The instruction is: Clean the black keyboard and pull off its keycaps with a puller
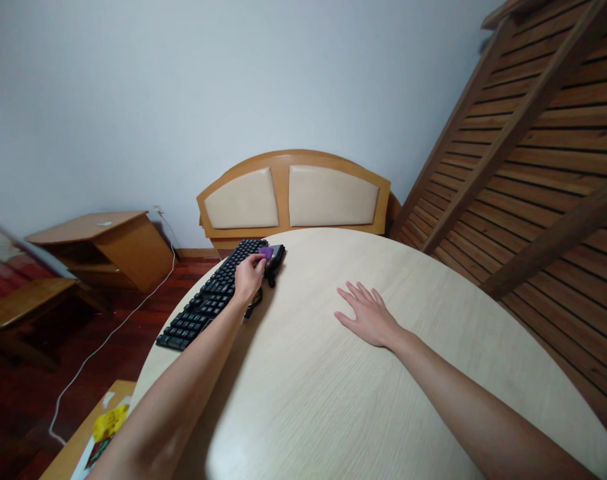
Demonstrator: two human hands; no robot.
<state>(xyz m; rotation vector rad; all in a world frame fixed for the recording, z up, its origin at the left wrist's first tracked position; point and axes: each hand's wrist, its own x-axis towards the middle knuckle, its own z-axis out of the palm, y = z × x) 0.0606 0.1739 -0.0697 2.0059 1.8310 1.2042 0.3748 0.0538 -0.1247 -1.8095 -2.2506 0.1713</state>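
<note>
Left hand (248, 277) pinches a purple card (266, 253) over the keyboard's (213, 297) far end; right hand (368, 317) lies spread flat on the table (308, 400).

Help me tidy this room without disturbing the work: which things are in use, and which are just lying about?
In use:
- left hand pinching a small purple item
- black keyboard under it
- right hand flat on the round table

Lying about:
- headboard
- wooden nightstand
- white cable
- slatted bed frame
</note>
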